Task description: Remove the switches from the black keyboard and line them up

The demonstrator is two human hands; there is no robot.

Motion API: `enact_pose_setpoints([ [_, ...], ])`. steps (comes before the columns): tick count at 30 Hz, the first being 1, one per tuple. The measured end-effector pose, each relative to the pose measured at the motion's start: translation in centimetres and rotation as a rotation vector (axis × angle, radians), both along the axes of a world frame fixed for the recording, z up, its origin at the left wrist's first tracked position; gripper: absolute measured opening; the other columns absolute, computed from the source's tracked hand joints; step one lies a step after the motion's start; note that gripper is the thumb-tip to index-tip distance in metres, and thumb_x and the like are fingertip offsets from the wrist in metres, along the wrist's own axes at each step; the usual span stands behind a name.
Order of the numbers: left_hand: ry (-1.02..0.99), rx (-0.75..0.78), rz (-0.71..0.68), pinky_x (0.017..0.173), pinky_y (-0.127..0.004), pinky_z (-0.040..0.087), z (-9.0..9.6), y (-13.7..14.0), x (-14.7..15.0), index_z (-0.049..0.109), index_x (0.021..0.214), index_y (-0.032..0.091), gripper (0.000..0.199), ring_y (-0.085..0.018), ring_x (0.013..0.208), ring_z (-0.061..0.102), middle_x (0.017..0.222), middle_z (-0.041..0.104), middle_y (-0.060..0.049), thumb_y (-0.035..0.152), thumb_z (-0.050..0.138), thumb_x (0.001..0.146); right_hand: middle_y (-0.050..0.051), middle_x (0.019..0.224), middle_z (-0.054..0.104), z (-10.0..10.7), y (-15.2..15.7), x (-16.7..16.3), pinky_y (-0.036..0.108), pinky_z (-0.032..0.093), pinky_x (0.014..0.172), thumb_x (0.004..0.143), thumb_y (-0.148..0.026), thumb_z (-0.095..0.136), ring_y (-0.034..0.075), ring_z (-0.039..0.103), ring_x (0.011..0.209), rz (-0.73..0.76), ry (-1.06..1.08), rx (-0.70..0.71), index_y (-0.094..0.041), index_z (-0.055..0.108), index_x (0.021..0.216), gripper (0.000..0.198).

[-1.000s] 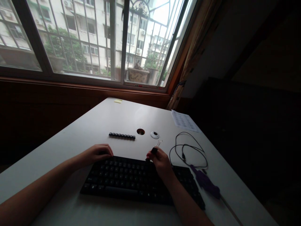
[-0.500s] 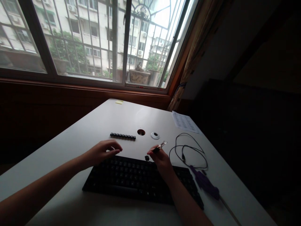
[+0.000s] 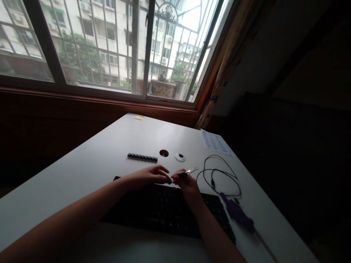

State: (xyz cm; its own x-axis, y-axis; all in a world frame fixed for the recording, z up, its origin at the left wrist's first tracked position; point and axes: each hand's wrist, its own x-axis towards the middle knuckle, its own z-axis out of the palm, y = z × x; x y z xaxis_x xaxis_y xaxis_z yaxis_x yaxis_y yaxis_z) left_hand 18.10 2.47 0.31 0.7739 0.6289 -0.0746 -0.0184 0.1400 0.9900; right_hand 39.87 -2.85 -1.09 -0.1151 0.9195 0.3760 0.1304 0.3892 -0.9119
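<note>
Above the back edge of a black keyboard (image 3: 164, 210), my two hands meet. My right hand (image 3: 188, 186) is closed around a keycap puller (image 3: 184, 174), whose shiny end points up to the right. At its lower end sits a small black keycap (image 3: 169, 180). My left hand (image 3: 149, 176) has its thumb and fingertips closed on that keycap. Beyond the left hand, a row of black keycaps (image 3: 142, 157) lies on the white table (image 3: 109, 146). My forearms and hands hide part of the keyboard.
Behind the hands are a round cable hole (image 3: 163, 153) and its cover (image 3: 180, 157). To the right lie a coiled black cable (image 3: 236, 175), a purple brush-like thing (image 3: 240, 215) with a pale handle, and a printed sheet (image 3: 216, 142). A yellow note (image 3: 139, 117) is at the far edge.
My left hand has moved right, from over the keyboard's left part to the keycap, and its fingers have closed on it. My right hand has stayed nearly in place with the puller.
</note>
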Motion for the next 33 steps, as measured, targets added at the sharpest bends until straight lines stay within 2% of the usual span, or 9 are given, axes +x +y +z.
enact_pose_setpoints([
  [5, -0.078, -0.108, -0.033, 0.097, -0.040, 0.044, -0.2, 0.0, -0.2, 0.061, 0.118, 0.018, 0.041, -0.023, 0.108, 0.064, 0.120, 0.068, -0.012, 0.029, 0.077, 0.082, 0.002, 0.083, 0.059, 0.0, -0.1, 0.0, 0.032, 0.051, 0.071, 0.088, -0.041, 0.065, 0.016, 0.059, 0.073, 0.035, 0.021, -0.027, -0.021, 0.071, 0.085, 0.020],
  [15, -0.094, -0.090, -0.038, 0.091, -0.037, 0.046, -1.0, 0.3, 0.3, 0.064, 0.112, 0.016, 0.036, -0.022, 0.100, 0.065, 0.112, 0.071, -0.011, 0.026, 0.078, 0.080, 0.002, 0.084, 0.061, 0.1, -0.3, 0.0, 0.032, 0.052, 0.071, 0.087, -0.038, 0.068, 0.017, 0.062, 0.073, 0.078, 0.034, -0.043, -0.022, 0.073, 0.086, 0.016],
  [21, -0.096, -0.096, -0.057, 0.089, -0.036, 0.045, -0.6, 0.0, 0.3, 0.061, 0.113, 0.016, 0.040, -0.020, 0.095, 0.066, 0.106, 0.072, -0.010, 0.025, 0.079, 0.078, 0.001, 0.086, 0.057, 0.2, -0.5, -0.2, 0.030, 0.052, 0.068, 0.085, -0.038, 0.070, 0.015, 0.061, 0.071, 0.127, 0.068, -0.095, -0.022, 0.074, 0.086, 0.017],
  [25, -0.044, -0.036, -0.074, 0.090, -0.036, 0.044, -0.5, 0.0, 0.2, 0.058, 0.112, 0.016, 0.041, -0.021, 0.097, 0.065, 0.105, 0.071, -0.009, 0.027, 0.079, 0.079, 0.001, 0.086, 0.055, -0.1, -0.4, -0.2, 0.027, 0.050, 0.063, 0.085, -0.038, 0.071, 0.014, 0.060, 0.069, 0.159, 0.065, -0.099, -0.022, 0.075, 0.087, 0.017],
  [29, 0.014, 0.057, -0.076, 0.085, -0.033, 0.045, -0.9, 0.1, 0.0, 0.058, 0.111, 0.017, 0.040, -0.021, 0.096, 0.063, 0.103, 0.070, -0.007, 0.031, 0.078, 0.079, 0.002, 0.085, 0.056, -0.1, -0.3, -0.1, 0.027, 0.045, 0.057, 0.084, -0.040, 0.070, 0.014, 0.058, 0.067, 0.114, 0.091, -0.090, -0.022, 0.074, 0.086, 0.019],
  [33, -0.009, 0.004, -0.040, 0.085, -0.033, 0.045, -1.2, 0.1, -0.3, 0.058, 0.110, 0.018, 0.039, -0.018, 0.091, 0.063, 0.101, 0.068, -0.005, 0.028, 0.079, 0.079, 0.002, 0.083, 0.056, 0.1, -0.5, -0.2, 0.028, 0.042, 0.058, 0.086, -0.041, 0.068, 0.014, 0.053, 0.066, -0.027, 0.083, -0.042, -0.022, 0.073, 0.085, 0.020],
])
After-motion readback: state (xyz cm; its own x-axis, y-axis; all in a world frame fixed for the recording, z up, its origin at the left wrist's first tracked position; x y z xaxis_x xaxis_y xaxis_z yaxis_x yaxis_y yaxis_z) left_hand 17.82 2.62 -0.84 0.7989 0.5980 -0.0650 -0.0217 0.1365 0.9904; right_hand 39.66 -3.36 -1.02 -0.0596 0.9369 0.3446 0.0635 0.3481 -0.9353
